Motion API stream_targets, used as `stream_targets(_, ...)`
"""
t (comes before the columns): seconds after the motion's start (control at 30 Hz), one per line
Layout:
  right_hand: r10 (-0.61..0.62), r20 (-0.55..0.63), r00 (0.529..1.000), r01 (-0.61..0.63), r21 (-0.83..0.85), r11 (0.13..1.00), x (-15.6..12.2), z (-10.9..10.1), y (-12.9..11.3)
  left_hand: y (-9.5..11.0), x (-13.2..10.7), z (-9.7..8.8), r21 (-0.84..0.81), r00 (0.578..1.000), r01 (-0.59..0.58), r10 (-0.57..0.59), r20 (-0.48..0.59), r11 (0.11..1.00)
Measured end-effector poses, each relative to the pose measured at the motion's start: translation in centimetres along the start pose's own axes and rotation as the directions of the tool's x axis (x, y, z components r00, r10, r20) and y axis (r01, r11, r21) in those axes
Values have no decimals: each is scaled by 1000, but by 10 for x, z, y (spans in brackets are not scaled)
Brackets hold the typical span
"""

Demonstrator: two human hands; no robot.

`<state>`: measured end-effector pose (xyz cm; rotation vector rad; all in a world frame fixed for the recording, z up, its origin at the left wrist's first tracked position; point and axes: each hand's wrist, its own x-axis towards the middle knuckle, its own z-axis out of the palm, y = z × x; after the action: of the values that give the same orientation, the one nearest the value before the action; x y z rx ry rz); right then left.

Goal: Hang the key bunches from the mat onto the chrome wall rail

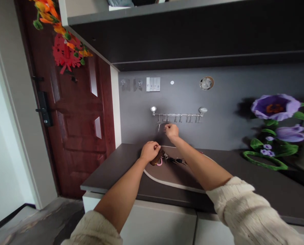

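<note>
My right hand [171, 131] is raised to the metal hook rail [177, 115] on the grey wall, fingers pinched closed at one of the left hooks, beside a small key [158, 126] hanging there. What the fingers pinch is too small to name. My left hand [150, 151] is closed just above the dark counter, at a bunch of keys [171, 159] with a brown fob and a pink ring [158, 160]. The keys lie in a shallow oval tray with a white rim [167, 183].
A dark red door [72, 112] with a black handle stands at the left, with orange and red decorations above it. Purple artificial flowers [277, 129] stand on the counter [108, 173] at the right. A dark overhead cabinet [205, 37] hangs above, wall switches [153, 84] below it.
</note>
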<state>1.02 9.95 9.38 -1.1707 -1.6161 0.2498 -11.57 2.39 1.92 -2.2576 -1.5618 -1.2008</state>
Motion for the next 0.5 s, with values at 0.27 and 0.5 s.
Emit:
stream_targets(0.27, 141, 149, 979, -166, 175, 971, -60, -26, 19, 0, 0, 3, -95, 983, 65, -48, 178, 993)
stream_targets(0.5, 129, 144, 981, -135, 31, 990, -83, -31, 39, -2, 0, 9, -295, 946, 251, -170, 275, 922)
